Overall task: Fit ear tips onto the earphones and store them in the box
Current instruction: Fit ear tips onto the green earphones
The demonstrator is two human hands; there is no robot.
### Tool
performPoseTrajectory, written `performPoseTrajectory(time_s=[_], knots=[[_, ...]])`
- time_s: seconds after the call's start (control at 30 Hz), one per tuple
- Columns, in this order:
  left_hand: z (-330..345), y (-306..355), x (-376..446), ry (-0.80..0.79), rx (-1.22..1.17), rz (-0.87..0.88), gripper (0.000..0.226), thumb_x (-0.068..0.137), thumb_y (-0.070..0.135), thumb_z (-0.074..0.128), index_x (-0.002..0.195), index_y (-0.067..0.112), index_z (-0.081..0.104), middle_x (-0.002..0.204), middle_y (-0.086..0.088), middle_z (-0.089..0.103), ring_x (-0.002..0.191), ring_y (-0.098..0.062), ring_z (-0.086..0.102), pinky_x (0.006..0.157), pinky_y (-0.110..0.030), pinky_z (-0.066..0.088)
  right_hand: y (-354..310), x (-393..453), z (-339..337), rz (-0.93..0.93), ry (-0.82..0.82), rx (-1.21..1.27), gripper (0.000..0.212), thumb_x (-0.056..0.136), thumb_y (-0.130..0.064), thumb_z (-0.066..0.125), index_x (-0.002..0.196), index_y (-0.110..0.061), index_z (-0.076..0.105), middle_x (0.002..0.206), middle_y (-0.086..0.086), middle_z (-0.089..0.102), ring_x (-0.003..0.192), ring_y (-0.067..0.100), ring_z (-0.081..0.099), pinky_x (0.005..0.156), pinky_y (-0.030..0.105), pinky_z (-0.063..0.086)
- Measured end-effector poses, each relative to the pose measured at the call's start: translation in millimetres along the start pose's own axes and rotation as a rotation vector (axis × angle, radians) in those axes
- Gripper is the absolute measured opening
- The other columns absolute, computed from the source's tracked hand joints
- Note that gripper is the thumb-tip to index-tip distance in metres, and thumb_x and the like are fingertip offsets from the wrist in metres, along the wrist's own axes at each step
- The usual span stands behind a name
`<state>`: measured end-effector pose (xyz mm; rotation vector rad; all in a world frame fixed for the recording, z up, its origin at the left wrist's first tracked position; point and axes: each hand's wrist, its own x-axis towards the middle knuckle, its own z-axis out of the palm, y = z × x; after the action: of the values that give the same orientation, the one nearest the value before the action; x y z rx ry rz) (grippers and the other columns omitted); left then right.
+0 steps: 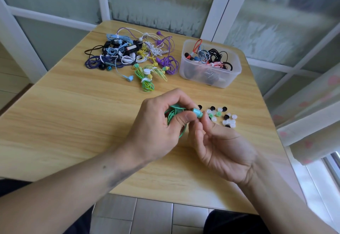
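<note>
Left hand (156,121) pinches teal earbud (197,113), cable bunched in palm; right fingers (203,123) pinch a green tip (205,114) onto it. Risk: tip pops off, rolls among loose tips (223,117) at 3 o'clock. Box (211,62) at 1.

Left hand (156,123) curls its fingers (181,118) closed, palm down; right hand (220,147) lies palm-up, fingertips pinched.

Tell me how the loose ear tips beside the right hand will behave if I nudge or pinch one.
The ear tips look tiny and rounded, so a nudge would probably scatter or roll them across the smooth table. They appear soft and hollow, so a pinch likely squashes them. The clear ones may be hard to see against the wood.
</note>
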<state>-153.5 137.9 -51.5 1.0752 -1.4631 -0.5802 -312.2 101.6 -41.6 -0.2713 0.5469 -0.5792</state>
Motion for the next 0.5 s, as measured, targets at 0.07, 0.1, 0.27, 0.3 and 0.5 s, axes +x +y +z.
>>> performPoseTrajectory(time_s=[0.07, 0.1, 0.27, 0.3, 0.5], knots=[[0.5, -2.2, 0.2, 0.017, -0.01, -0.031, 0.002, 0.087, 0.014, 0.066, 0.086, 0.013, 0.065, 0.076, 0.005, 0.069, 0.069, -0.012, 0.065, 0.066, -0.028, 0.052, -0.1, 0.3, 0.6, -0.156, 0.03, -0.244, 0.034, 0.055, -0.007, 0.091, 0.084, -0.006, 0.073, 0.073, 0.006, 0.066, 0.061, 0.011, 0.067, 0.055, 0.023, 0.058], [1.4, -3.4, -0.4, 0.031, -0.017, -0.057, 0.003, 0.087, 0.016, 0.066, 0.085, 0.014, 0.065, 0.074, 0.004, 0.068, 0.064, -0.013, 0.062, 0.062, -0.028, 0.05, 0.4, 0.8, 1.1, -0.286, 0.054, -0.409, 0.023, 0.062, -0.013, 0.084, 0.081, -0.007, 0.073, 0.072, 0.005, 0.064, 0.061, 0.011, 0.064, 0.057, 0.023, 0.056], [4.8, -7.8, -1.0, 0.094, -0.096, -0.173, 0.005, 0.088, 0.019, 0.063, 0.085, 0.014, 0.062, 0.065, -0.008, 0.062, 0.053, -0.03, 0.057, 0.052, -0.03, 0.045, 0.7, 1.1, 1.8, -0.803, 0.15, -0.919, 0.018, 0.078, -0.009, 0.07, 0.095, -0.003, 0.069, 0.074, 0.012, 0.072, 0.065, 0.023, 0.07, 0.066, 0.033, 0.06], [4.9, -8.0, -0.9, 0.093, -0.1, -0.177, 0.006, 0.088, 0.019, 0.063, 0.085, 0.014, 0.062, 0.065, -0.011, 0.062, 0.053, -0.031, 0.056, 0.051, -0.03, 0.045, -0.1, 0.2, 1.8, -0.823, 0.154, -0.958, 0.017, 0.079, -0.008, 0.07, 0.095, -0.003, 0.07, 0.074, 0.013, 0.073, 0.066, 0.024, 0.072, 0.066, 0.033, 0.06], [4.6, -7.5, -1.3, 0.08, -0.09, -0.17, 0.005, 0.088, 0.02, 0.063, 0.085, 0.015, 0.062, 0.064, -0.008, 0.062, 0.052, -0.025, 0.055, 0.052, -0.027, 0.043, -1.1, -1.5, 2.4, -0.793, 0.164, -0.954, 0.016, 0.077, -0.009, 0.069, 0.092, -0.002, 0.072, 0.076, 0.015, 0.074, 0.069, 0.024, 0.073, 0.069, 0.031, 0.059]])
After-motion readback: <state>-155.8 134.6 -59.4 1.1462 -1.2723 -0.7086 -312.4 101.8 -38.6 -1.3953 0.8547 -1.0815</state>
